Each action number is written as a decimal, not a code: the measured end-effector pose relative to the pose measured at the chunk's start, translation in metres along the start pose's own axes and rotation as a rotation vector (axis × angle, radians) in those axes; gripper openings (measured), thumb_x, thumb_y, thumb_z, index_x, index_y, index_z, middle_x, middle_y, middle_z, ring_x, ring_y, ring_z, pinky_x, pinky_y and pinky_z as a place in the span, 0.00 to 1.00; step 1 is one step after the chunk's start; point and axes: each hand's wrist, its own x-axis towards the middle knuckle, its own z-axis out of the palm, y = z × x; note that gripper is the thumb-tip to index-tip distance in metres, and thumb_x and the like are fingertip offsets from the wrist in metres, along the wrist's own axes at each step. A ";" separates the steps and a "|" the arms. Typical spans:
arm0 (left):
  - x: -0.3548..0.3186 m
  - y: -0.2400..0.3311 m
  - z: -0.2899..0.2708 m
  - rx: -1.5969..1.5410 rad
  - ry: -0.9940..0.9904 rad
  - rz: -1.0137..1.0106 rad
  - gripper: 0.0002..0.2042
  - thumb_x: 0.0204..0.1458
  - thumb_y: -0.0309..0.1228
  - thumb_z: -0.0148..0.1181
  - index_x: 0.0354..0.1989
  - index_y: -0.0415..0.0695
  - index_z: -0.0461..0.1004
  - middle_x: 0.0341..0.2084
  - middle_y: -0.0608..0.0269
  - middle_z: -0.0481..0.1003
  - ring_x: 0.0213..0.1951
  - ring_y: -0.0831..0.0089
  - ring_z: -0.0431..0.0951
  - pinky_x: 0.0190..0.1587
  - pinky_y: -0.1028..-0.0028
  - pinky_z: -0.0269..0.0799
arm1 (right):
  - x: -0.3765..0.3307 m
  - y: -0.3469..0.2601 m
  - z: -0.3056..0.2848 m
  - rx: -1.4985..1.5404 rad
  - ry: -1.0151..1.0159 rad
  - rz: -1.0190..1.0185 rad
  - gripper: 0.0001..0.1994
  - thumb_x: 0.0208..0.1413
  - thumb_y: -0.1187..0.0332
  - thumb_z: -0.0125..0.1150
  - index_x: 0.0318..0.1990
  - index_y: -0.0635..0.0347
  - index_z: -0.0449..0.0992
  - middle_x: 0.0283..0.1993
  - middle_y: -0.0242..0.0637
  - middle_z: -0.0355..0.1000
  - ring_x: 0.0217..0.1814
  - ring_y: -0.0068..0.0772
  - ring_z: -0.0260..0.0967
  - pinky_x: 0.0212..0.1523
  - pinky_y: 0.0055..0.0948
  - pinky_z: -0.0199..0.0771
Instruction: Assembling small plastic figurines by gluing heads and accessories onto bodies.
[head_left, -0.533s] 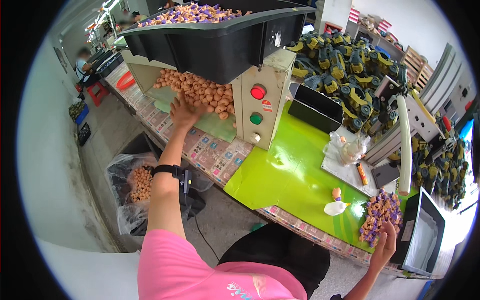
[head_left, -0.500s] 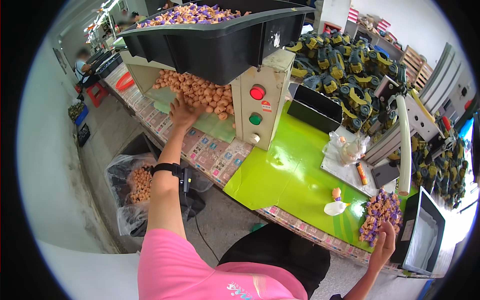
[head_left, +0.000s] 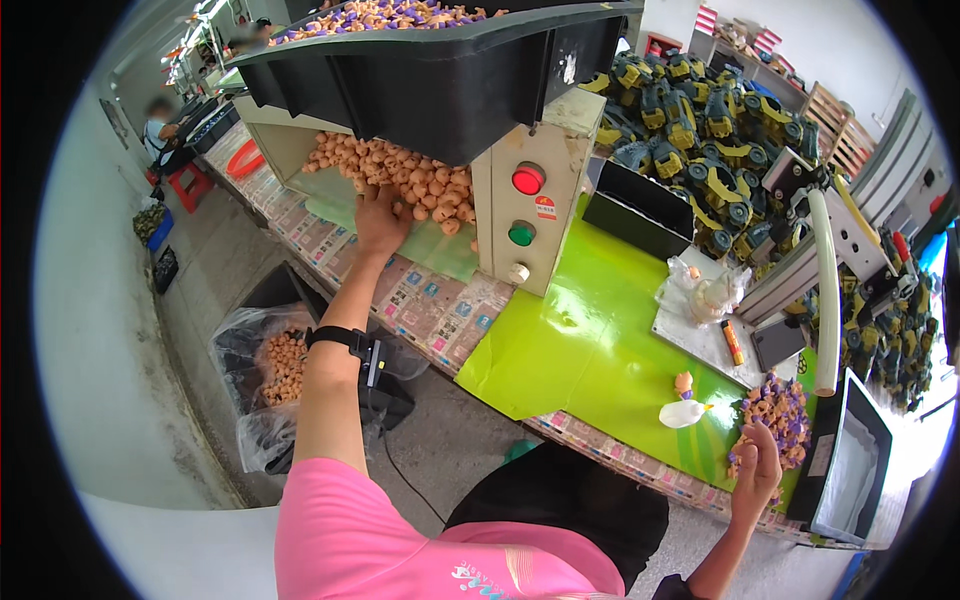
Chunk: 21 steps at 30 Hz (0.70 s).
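A long workbench runs from far left to near right, its near stretch covered by a bright green mat (head_left: 590, 340). At the far side a big black hopper (head_left: 440, 70) sits over a beige control box (head_left: 525, 200) with a red button above a green one; its top is heaped with tan and purple toy pieces. Far right lies a large pile of green and yellow toy vehicles (head_left: 700, 130), with an open black bin (head_left: 640, 210) just in front of it. On the floor at left, a clear plastic bag (head_left: 265, 380) holds more tan pieces.

Under the hopper a mound of tan toy figures (head_left: 400, 175) spills onto a pale green chute. The left hand (head_left: 382, 220) reaches up into the near edge of this mound, fingers bent among the pieces; whether it grips any cannot be told. A black wrist device is strapped on that forearm.

At the near right, the right hand (head_left: 757, 470) rests against a smaller heap of purple and tan figures (head_left: 775, 415), fingers curled loosely, grasp unclear. Just left of it lie a small white figure (head_left: 683, 413) and a small tan figure (head_left: 684, 382) on the mat.
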 end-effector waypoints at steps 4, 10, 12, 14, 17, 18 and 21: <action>-0.007 0.005 -0.002 0.009 0.089 0.130 0.09 0.42 0.29 0.60 0.33 0.43 0.74 0.37 0.52 0.69 0.36 0.47 0.69 0.41 0.52 0.66 | -0.003 -0.005 0.004 -0.041 -0.003 -0.020 0.19 0.63 0.60 0.55 0.53 0.67 0.72 0.44 0.40 0.75 0.33 0.23 0.70 0.35 0.23 0.71; -0.012 0.007 -0.010 -0.110 0.132 0.030 0.12 0.42 0.29 0.61 0.37 0.41 0.74 0.28 0.54 0.70 0.30 0.53 0.69 0.36 0.56 0.67 | -0.011 -0.003 -0.002 -0.028 0.018 -0.005 0.18 0.61 0.60 0.57 0.50 0.68 0.74 0.40 0.40 0.76 0.33 0.25 0.71 0.36 0.24 0.72; -0.019 0.006 -0.011 -0.158 0.173 0.013 0.12 0.44 0.30 0.63 0.38 0.41 0.74 0.26 0.57 0.70 0.28 0.57 0.69 0.34 0.60 0.68 | -0.015 -0.001 -0.006 -0.065 -0.020 -0.033 0.18 0.61 0.60 0.58 0.48 0.68 0.75 0.39 0.41 0.76 0.33 0.26 0.72 0.36 0.25 0.72; -0.030 0.007 -0.006 -0.717 0.231 -0.563 0.09 0.50 0.32 0.63 0.36 0.42 0.75 0.26 0.63 0.72 0.28 0.66 0.71 0.29 0.66 0.68 | -0.016 -0.002 -0.007 -0.074 -0.015 0.004 0.15 0.60 0.65 0.58 0.47 0.68 0.75 0.39 0.41 0.76 0.34 0.27 0.72 0.37 0.25 0.72; -0.046 0.098 -0.047 -1.003 -0.079 -0.778 0.08 0.53 0.33 0.62 0.33 0.41 0.75 0.27 0.67 0.74 0.29 0.72 0.72 0.32 0.70 0.69 | -0.020 0.003 -0.009 -0.141 0.011 0.047 0.11 0.57 0.73 0.56 0.45 0.69 0.76 0.38 0.39 0.77 0.37 0.27 0.72 0.39 0.25 0.72; -0.062 0.121 -0.060 -0.870 -0.142 -0.575 0.07 0.52 0.32 0.63 0.31 0.41 0.75 0.26 0.66 0.74 0.29 0.71 0.72 0.33 0.70 0.69 | -0.018 0.003 -0.003 -0.146 0.015 0.068 0.11 0.57 0.73 0.56 0.45 0.69 0.76 0.38 0.39 0.77 0.37 0.27 0.72 0.39 0.25 0.72; -0.092 0.200 -0.075 -0.817 -0.222 0.199 0.06 0.49 0.29 0.66 0.30 0.42 0.74 0.27 0.65 0.71 0.32 0.71 0.73 0.33 0.71 0.69 | -0.015 0.000 0.011 -0.072 -0.031 0.100 0.10 0.56 0.74 0.57 0.43 0.69 0.77 0.38 0.39 0.77 0.37 0.27 0.73 0.40 0.26 0.72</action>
